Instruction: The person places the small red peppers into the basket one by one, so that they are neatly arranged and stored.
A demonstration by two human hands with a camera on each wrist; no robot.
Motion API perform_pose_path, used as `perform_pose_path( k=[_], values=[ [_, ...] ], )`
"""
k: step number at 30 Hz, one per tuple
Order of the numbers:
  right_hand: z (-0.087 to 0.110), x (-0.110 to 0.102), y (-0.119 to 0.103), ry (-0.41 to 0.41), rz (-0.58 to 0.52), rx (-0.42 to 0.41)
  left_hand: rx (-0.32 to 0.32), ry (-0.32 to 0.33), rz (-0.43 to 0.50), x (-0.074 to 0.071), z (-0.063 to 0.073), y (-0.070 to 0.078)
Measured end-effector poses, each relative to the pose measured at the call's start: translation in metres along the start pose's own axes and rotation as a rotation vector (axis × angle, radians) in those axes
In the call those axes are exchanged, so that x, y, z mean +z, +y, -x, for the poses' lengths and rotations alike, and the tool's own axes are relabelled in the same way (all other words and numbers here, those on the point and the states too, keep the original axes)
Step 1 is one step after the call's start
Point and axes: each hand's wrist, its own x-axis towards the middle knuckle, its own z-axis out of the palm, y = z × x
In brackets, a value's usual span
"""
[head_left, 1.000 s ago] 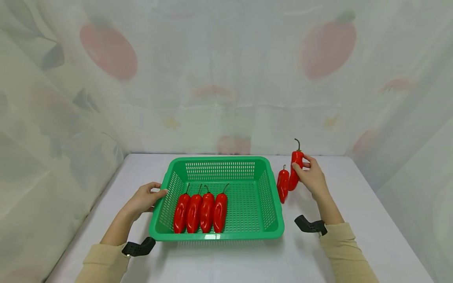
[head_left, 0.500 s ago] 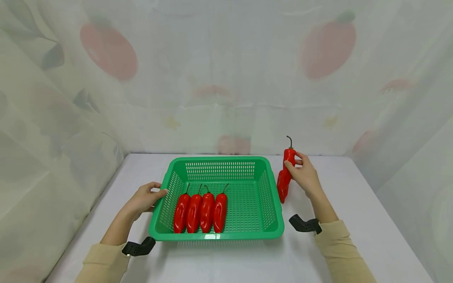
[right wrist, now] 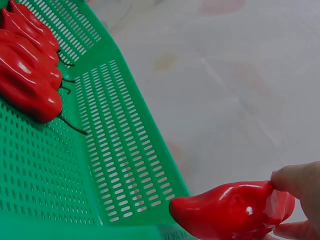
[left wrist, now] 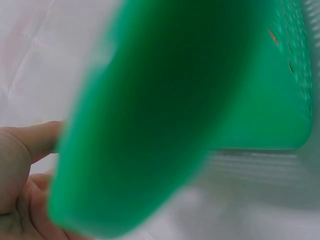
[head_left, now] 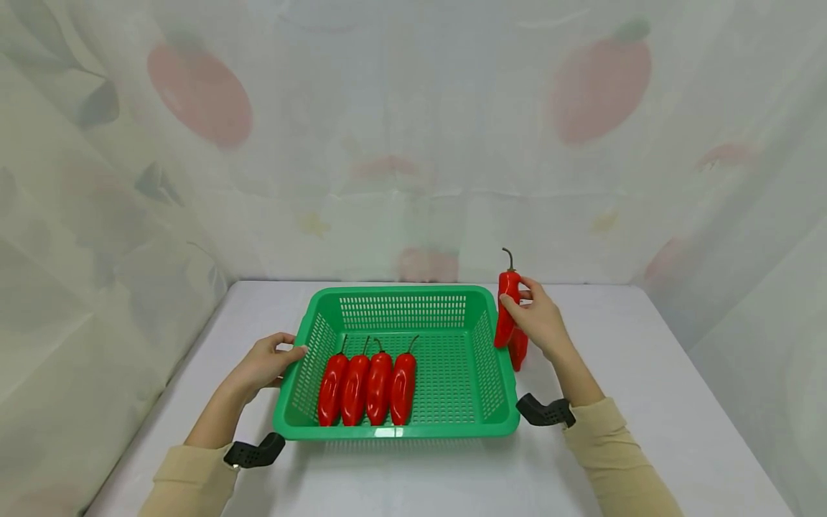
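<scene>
My right hand (head_left: 538,319) pinches a red chili pepper (head_left: 507,305) upright, its curved stem on top, at the right rim of the green plastic basket (head_left: 400,431). Its tip overlaps that rim in the head view; the right wrist view shows the held pepper (right wrist: 230,207) beside the basket wall. Behind it, partly covered, a second red pepper (head_left: 519,350) lies outside the basket. Several red peppers (head_left: 367,388) lie side by side in the basket's left half, stems away from me. My left hand (head_left: 263,366) grips the basket's left rim, thumb over the edge; the blurred basket hides some fingers.
The basket stands on a white-covered table (head_left: 388,481). Pale printed curtains (head_left: 413,143) rise behind and at both sides. A black wrist camera (head_left: 255,452) sits on the left wrist, another camera (head_left: 545,411) on the right.
My right hand has carried the pepper leftward, past the pepper lying outside, to the basket's right rim. My left hand and the basket stay put.
</scene>
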Motion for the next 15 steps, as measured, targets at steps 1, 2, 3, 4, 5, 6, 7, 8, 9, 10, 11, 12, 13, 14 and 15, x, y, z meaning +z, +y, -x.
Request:
perform_pose_path(
  k=[1, 2, 3, 4, 5, 6, 7, 8, 9, 10, 11, 12, 13, 14, 15],
  values=[
    [0.000, 0.001, -0.001, -0.002, 0.007, -0.003, -0.001, -0.001, 0.000, 0.000, 0.000, 0.000],
    [0.000, 0.002, -0.002, -0.004, 0.009, -0.005, -0.002, -0.001, -0.001, 0.000, 0.000, 0.000],
    [0.000, 0.003, -0.003, -0.007, 0.014, -0.007, -0.004, -0.002, -0.001, 0.000, 0.000, 0.000],
    [0.000, 0.004, -0.004, -0.010, 0.017, -0.010, -0.006, -0.002, -0.001, 0.000, 0.000, 0.000],
    [0.000, 0.005, -0.005, -0.013, 0.020, -0.012, -0.007, -0.003, -0.002, 0.000, 0.000, 0.000],
    [0.000, 0.006, -0.006, -0.017, 0.020, -0.014, -0.010, -0.004, -0.004, 0.000, 0.000, 0.000],
    [0.000, 0.007, -0.007, -0.020, 0.019, -0.018, -0.012, -0.004, -0.005, 0.000, 0.000, 0.000],
    [0.000, 0.008, -0.007, -0.025, 0.017, -0.020, -0.014, -0.004, -0.005, 0.000, 0.000, 0.000],
    [0.001, 0.009, -0.008, -0.029, 0.016, -0.023, -0.017, -0.004, -0.006, 0.000, 0.000, 0.000],
    [0.001, 0.010, -0.009, -0.035, 0.015, -0.024, -0.018, -0.004, -0.007, 0.000, 0.000, 0.001],
    [0.000, 0.011, -0.009, -0.041, 0.018, -0.022, -0.020, -0.004, -0.008, 0.000, 0.000, 0.001],
    [0.000, 0.012, -0.009, -0.044, 0.022, -0.020, -0.021, -0.004, -0.008, 0.000, 0.000, 0.001],
    [0.000, 0.013, -0.010, -0.047, 0.029, -0.018, -0.021, -0.004, -0.006, 0.000, 0.000, 0.001],
    [0.000, 0.013, -0.010, -0.052, 0.038, -0.017, -0.020, -0.003, -0.008, 0.000, 0.000, 0.001],
    [0.000, 0.014, -0.010, -0.057, 0.046, -0.017, -0.020, -0.003, -0.009, 0.000, 0.000, 0.001]
  ],
)
